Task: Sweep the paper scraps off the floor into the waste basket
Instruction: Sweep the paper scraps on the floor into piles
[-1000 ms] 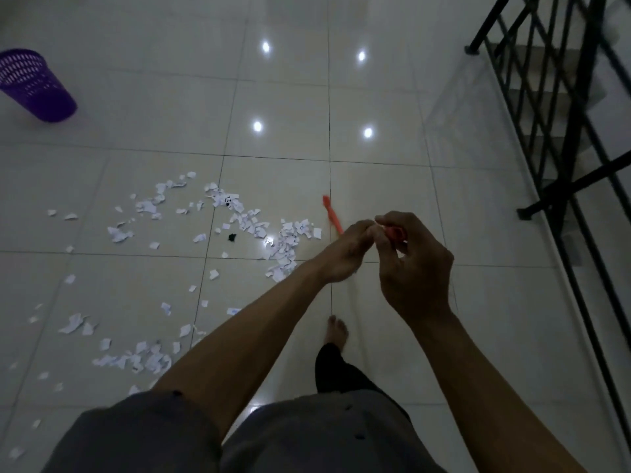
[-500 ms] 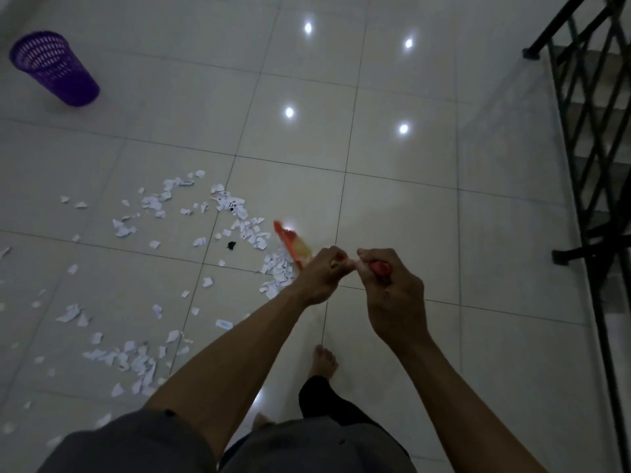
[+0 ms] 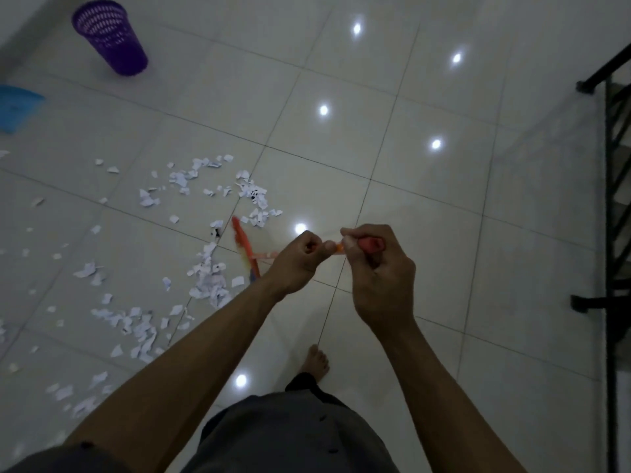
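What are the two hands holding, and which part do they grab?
An orange broom, held by the top of its handle: the right hand grips the red end, the left hand grips just below it.

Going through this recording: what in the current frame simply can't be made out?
Head view only.
- broom head: motion-blurred, bristles unreadable.
- broom handle: mostly hidden inside the left hand and right hand gripping it.
- blue dustpan: cut off by the left edge.
- waste basket: contents lost in dim light.
- paper scraps near the left edge: too small and dim to count.
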